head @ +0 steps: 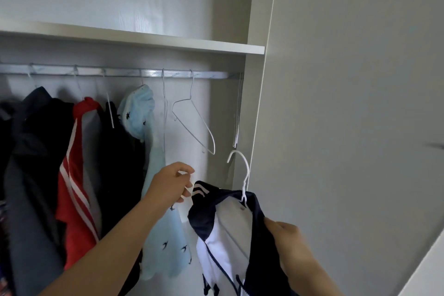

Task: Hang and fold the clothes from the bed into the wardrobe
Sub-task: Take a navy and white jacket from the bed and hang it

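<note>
Hanging on a white hanger (247, 170), a navy and white jacket (216, 255) is held low at the right end of the open wardrobe (254, 103), below the rail (120, 72). Its dark right shoulder is gripped by the right hand (288, 245), with fingers curled round the cloth. A thin white end of the hanger is pinched by the left hand (170, 182). Just left of it, a light blue garment (165, 247) and a red jacket (62, 204) are hung. An empty wire hanger (201, 122) is hooked on the rail above the hands.
</note>
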The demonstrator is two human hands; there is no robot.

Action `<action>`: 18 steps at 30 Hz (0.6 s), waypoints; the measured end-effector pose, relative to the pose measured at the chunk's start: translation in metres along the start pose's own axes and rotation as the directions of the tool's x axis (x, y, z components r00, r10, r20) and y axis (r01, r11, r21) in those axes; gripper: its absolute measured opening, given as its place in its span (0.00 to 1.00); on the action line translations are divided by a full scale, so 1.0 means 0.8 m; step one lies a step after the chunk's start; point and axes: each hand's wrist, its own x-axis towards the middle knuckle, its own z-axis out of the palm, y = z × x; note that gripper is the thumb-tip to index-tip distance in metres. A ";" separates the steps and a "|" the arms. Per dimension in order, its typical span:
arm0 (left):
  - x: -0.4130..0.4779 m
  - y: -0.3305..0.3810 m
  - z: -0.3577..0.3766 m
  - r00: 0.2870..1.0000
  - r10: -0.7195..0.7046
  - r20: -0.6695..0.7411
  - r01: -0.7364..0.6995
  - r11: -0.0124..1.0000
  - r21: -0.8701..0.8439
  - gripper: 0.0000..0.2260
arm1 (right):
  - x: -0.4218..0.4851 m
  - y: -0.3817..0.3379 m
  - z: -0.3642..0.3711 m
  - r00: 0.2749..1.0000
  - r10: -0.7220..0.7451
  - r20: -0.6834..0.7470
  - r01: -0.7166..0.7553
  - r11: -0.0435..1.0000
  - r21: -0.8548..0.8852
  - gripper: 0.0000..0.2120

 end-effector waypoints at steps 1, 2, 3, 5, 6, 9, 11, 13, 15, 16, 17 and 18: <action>0.005 -0.001 -0.001 0.999 -0.001 -0.033 0.001 1.000 -0.008 0.12 | 0.003 -0.002 0.003 1.000 -0.010 0.029 0.010 1.000 0.014 0.18; 0.012 -0.003 -0.005 0.997 -0.001 -0.074 -0.001 1.000 -0.019 0.13 | 0.009 -0.006 0.009 0.998 -0.018 0.063 0.017 1.000 0.018 0.16; 0.019 -0.006 -0.009 0.994 0.007 -0.111 -0.008 1.000 -0.014 0.13 | 0.013 -0.009 0.015 0.996 -0.020 0.088 0.019 1.000 0.021 0.13; 0.038 -0.011 -0.022 0.982 0.058 -0.180 -0.042 0.995 0.094 0.12 | 0.025 -0.016 0.030 0.991 -0.016 0.132 0.012 1.000 0.027 0.11; 0.050 -0.013 -0.031 0.973 0.094 -0.211 -0.056 0.983 0.177 0.12 | 0.032 -0.020 0.038 0.988 -0.013 0.154 0.010 1.000 0.020 0.11; 0.094 -0.016 -0.052 0.943 0.192 -0.271 -0.088 0.931 0.354 0.13 | 0.059 -0.034 0.061 0.986 -0.015 0.168 0.016 1.000 -0.005 0.12; 0.125 -0.017 -0.062 0.936 0.209 -0.282 -0.072 0.901 0.429 0.15 | 0.078 -0.042 0.077 0.983 -0.021 0.180 0.019 1.000 0.014 0.11; 0.156 -0.021 -0.069 0.943 0.197 -0.267 -0.046 0.874 0.483 0.16 | 0.097 -0.047 0.098 0.985 -0.004 0.172 -0.002 0.999 0.039 0.09; 0.185 -0.029 -0.076 0.964 0.145 -0.222 -0.019 0.873 0.487 0.15 | 0.116 -0.052 0.116 0.989 -0.002 0.150 -0.004 0.999 0.040 0.09; 0.196 -0.033 -0.078 0.976 0.109 -0.187 -0.008 0.881 0.474 0.15 | 0.124 -0.054 0.123 0.990 -0.001 0.143 -0.004 1.000 0.031 0.08; 0.207 -0.038 -0.081 0.986 0.083 -0.145 -0.007 0.886 0.464 0.15 | 0.131 -0.058 0.132 0.989 0.005 0.145 -0.010 0.999 0.031 0.09; 0.213 -0.043 -0.082 0.992 0.070 -0.108 -0.011 0.884 0.468 0.15 | 0.135 -0.059 0.135 0.990 0.018 0.143 -0.022 0.999 0.027 0.11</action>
